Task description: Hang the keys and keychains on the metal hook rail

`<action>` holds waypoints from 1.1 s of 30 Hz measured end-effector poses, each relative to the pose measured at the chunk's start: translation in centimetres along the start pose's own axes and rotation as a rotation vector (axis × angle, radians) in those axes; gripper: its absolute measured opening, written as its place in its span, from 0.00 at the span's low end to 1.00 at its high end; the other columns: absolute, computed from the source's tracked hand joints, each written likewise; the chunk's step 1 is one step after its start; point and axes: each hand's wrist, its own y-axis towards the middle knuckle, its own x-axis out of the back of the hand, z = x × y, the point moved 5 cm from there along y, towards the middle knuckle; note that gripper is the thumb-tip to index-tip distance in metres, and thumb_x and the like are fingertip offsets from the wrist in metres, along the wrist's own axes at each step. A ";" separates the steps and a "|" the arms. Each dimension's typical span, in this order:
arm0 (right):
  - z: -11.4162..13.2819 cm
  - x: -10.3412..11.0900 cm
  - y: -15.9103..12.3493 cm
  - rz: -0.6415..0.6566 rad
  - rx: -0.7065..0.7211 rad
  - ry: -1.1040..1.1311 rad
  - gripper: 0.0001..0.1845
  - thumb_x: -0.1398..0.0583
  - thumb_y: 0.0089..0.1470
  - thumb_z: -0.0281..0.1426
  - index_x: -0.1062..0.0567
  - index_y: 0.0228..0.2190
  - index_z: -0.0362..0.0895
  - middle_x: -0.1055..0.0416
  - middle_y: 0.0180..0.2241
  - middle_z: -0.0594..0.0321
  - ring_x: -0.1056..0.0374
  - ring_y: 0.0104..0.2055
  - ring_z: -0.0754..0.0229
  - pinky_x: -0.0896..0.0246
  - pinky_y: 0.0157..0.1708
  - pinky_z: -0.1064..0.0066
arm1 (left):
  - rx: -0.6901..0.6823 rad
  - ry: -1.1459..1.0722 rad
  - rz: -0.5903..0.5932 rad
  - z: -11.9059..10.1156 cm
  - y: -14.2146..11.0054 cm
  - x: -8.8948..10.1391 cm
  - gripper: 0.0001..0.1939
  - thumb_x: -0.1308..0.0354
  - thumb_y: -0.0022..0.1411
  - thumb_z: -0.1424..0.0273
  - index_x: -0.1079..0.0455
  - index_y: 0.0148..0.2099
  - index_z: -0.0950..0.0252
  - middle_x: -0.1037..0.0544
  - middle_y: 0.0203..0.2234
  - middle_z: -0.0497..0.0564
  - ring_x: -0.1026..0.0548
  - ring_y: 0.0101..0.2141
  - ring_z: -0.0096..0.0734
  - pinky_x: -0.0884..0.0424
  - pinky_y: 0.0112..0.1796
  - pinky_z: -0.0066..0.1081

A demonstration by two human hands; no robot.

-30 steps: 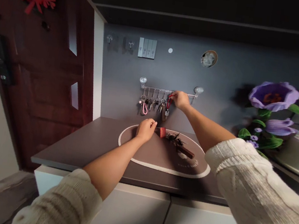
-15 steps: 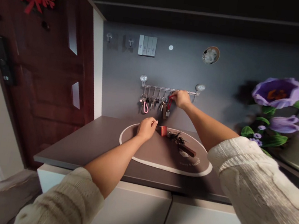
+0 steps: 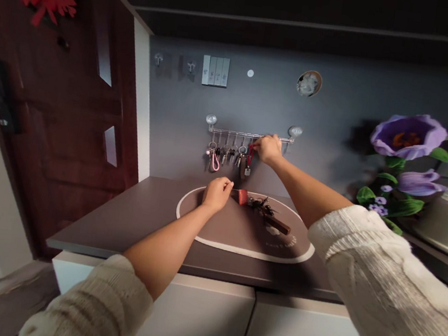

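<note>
Right hand (image 3: 269, 149): thumb and fingers pinched on red strap (image 3: 250, 150), at right half of hook rail (image 3: 237, 133).
Red strap: hangs below the fingers, metal tag (image 3: 247, 171) at lower end; cannot tell whether hooked.
Left hand (image 3: 217, 194): fingers curled together over left part of oval mat (image 3: 232, 226); cannot tell whether anything is held.
Hook rail: several key sets, pink loop (image 3: 215, 163) among them, left of strap.
Oval mat: key bunch (image 3: 262, 206) lies toward right.

Glossy plastic-looking rail (image 3: 233, 133), shiny metal keys (image 3: 224, 159), smooth matt mat (image 3: 223, 229), (roughest of all) coarse knitted sleeves (image 3: 390, 294).
</note>
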 end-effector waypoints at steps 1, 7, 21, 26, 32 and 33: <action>0.1 0.1 -0.1 0.002 -0.001 -0.003 0.11 0.45 0.50 0.31 0.23 0.32 0.46 0.29 0.37 0.56 0.42 0.44 0.51 0.51 0.37 0.68 | -0.001 0.003 -0.001 0.0 0.0 0.0 0.11 0.52 0.58 0.67 0.31 0.30 0.65 0.25 0.27 0.51 0.30 0.30 0.28 0.37 0.33 0.27; 0.2 0.3 -0.6 -0.005 -0.006 -0.009 0.10 0.45 0.50 0.30 0.23 0.32 0.45 0.30 0.38 0.56 0.44 0.45 0.50 0.51 0.39 0.66 | 0.005 0.018 -0.008 0.1 0.1 0.0 0.12 0.52 0.58 0.67 0.31 0.29 0.65 0.25 0.26 0.51 0.30 0.29 0.27 0.37 0.32 0.27; 0.1 1.5 -2.7 -0.170 -0.033 0.147 0.11 0.48 0.49 0.26 0.26 0.30 0.43 0.34 0.39 0.54 0.44 0.43 0.53 0.50 0.42 0.65 | -0.003 -0.002 -0.003 0.1 0.0 -0.1 0.12 0.52 0.58 0.67 0.31 0.30 0.66 0.25 0.26 0.51 0.30 0.29 0.27 0.37 0.32 0.27; 0.8 1.9 -4.7 -0.245 -0.048 0.331 0.12 0.50 0.49 0.24 0.27 0.33 0.42 0.33 0.37 0.55 0.40 0.39 0.58 0.46 0.39 0.70 | -0.009 0.001 -0.006 0.0 -0.1 0.0 0.11 0.52 0.57 0.67 0.31 0.29 0.66 0.25 0.26 0.51 0.30 0.29 0.27 0.38 0.32 0.27; 1.4 -1.6 -7.8 -0.060 -0.199 0.597 0.09 0.46 0.48 0.27 0.27 0.30 0.41 0.28 0.30 0.60 0.35 0.31 0.64 0.44 0.34 0.75 | -0.025 0.001 -0.001 -0.3 -0.1 0.1 0.11 0.52 0.57 0.68 0.31 0.30 0.66 0.25 0.27 0.51 0.30 0.29 0.27 0.38 0.33 0.27; 1.3 -2.3 -8.3 -0.021 -0.221 0.605 0.08 0.46 0.47 0.27 0.26 0.29 0.41 0.28 0.29 0.61 0.35 0.31 0.64 0.44 0.33 0.75 | -0.024 0.000 0.003 -0.3 -0.1 0.1 0.11 0.52 0.57 0.68 0.31 0.30 0.66 0.25 0.27 0.51 0.30 0.30 0.27 0.38 0.33 0.27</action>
